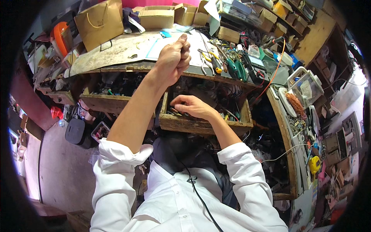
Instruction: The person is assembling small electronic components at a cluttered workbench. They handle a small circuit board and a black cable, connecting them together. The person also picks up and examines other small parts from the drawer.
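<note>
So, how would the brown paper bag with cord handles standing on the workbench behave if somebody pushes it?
The brown paper bag stands tall and upright on the worn wooden workbench, so it would probably tip rather than slide. Its paper walls look thin and would likely crumple. It seems light.

One head-worn fisheye view looks steeply down from close above the person's chest, facing forward over the open drawer (205,116) to the counter (116,54), its far edge bending.
</note>
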Motion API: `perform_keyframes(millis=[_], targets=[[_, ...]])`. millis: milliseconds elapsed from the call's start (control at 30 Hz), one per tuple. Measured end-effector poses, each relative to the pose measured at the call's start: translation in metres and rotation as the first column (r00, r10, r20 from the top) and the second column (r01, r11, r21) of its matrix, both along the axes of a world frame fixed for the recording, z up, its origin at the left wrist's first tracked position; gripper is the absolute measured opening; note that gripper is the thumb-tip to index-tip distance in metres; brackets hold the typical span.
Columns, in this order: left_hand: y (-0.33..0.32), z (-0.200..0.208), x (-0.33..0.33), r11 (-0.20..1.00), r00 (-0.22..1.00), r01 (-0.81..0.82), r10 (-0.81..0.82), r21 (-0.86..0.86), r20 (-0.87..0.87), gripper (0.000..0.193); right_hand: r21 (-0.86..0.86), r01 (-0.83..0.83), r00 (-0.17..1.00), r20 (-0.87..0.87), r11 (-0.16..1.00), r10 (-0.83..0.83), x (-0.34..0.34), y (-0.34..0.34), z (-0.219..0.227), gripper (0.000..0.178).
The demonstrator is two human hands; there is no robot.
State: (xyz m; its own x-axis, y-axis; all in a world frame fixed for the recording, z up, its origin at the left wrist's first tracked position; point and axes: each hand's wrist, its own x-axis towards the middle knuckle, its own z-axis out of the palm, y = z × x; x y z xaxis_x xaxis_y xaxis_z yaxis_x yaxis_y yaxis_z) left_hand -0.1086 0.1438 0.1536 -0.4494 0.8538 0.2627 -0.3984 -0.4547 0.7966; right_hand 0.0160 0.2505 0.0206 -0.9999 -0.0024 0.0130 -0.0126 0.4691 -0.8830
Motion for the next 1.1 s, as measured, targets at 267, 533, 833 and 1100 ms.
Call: perform_keyframes(millis=[267, 533, 833, 1100], targets=[[-0.008, -0.008, -0.015, 0.89, 0.862, -0.439, 0.379, -0.12, -0.336, 0.036, -0.141, 0.218, 0.968, -0.095, 0.966, -0.232, -0.004, 0.012, 0.043, 0.044], [0.005, -0.091, 0.039, 0.961, 0.987, 0.052, -0.008, -0.271, 0.162, 0.032, -0.455, 0.174, 0.877, -0.332, 0.874, -0.347, -0.012, 0.005, 0.113, 0.039], [-0.009, -0.033, 0.013, 0.995, 0.984, 0.079, -0.068, -0.063, 0.164, 0.04, -0.506, 0.178, 0.974, -0.032, 0.844, -0.224, 0.019, 0.001, 0.028, 0.028], [-0.004, -0.026, -0.03, 0.884, 0.869, -0.466, 0.451, -0.031, -0.205, 0.037, -0.163, 0.118, 0.99, -0.051, 0.98, -0.128, 0.022, -0.018, 0.05, 0.041]])
